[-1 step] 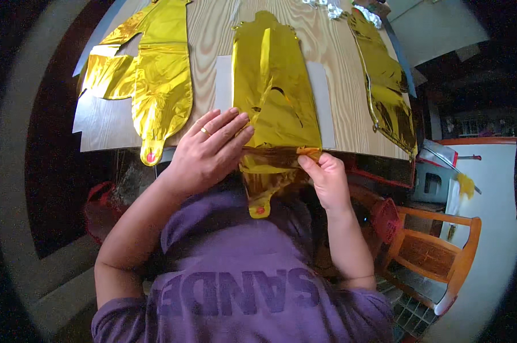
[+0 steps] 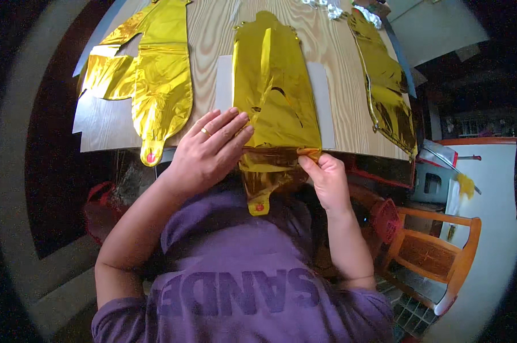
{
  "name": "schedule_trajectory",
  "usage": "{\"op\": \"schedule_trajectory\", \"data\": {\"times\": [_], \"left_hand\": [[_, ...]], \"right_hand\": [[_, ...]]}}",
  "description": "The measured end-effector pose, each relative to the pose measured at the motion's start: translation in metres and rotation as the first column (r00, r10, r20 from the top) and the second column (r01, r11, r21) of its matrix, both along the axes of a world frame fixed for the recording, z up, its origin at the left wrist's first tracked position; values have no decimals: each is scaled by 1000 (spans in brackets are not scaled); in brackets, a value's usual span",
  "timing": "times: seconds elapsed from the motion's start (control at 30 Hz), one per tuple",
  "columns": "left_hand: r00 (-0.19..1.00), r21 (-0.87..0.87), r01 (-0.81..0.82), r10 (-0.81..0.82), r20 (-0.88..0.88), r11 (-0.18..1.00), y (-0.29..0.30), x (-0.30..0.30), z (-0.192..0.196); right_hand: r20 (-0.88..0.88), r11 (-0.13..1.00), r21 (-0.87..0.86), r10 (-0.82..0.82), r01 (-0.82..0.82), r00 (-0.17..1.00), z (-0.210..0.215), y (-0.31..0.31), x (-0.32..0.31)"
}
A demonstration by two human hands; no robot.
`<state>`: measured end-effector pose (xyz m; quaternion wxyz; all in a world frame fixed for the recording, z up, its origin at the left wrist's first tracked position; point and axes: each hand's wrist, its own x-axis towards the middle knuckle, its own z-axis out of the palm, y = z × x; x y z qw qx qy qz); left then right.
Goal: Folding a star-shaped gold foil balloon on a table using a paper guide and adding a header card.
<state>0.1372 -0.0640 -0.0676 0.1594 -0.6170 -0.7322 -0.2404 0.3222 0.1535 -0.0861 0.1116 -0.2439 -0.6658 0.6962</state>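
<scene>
The tabbed tail [image 2: 259,197] of the middle gold foil [image 2: 275,71] hangs nearest, off the desk's [image 2: 349,114] edge, its tip slightly higher than a moment ago; little else differs, so the work seems held steady. The right hand [image 2: 330,180] pinches the foil's near right corner; the left hand [image 2: 210,148] lies flat, fingers together, tips on its left edge. Beyond, it covers part of a pale board [image 2: 322,103], between a left foil [image 2: 162,86] and a right foil [image 2: 381,74]

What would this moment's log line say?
left hand: touching middle long gold foil piece | right hand: pinching its right edge | piece: overhanging pale wooden table
</scene>
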Motion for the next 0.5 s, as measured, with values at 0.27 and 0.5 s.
{"op": "schedule_trajectory", "data": {"times": [0.27, 0.5], "left_hand": [[998, -35, -33, 35, 58, 999, 6, 3, 8], [994, -33, -51, 54, 94, 998, 4, 3, 8]], "right_hand": [[54, 1000, 0, -11, 11, 998, 0, 4, 0], [51, 999, 2, -41, 41, 998, -3, 2, 0]]}}
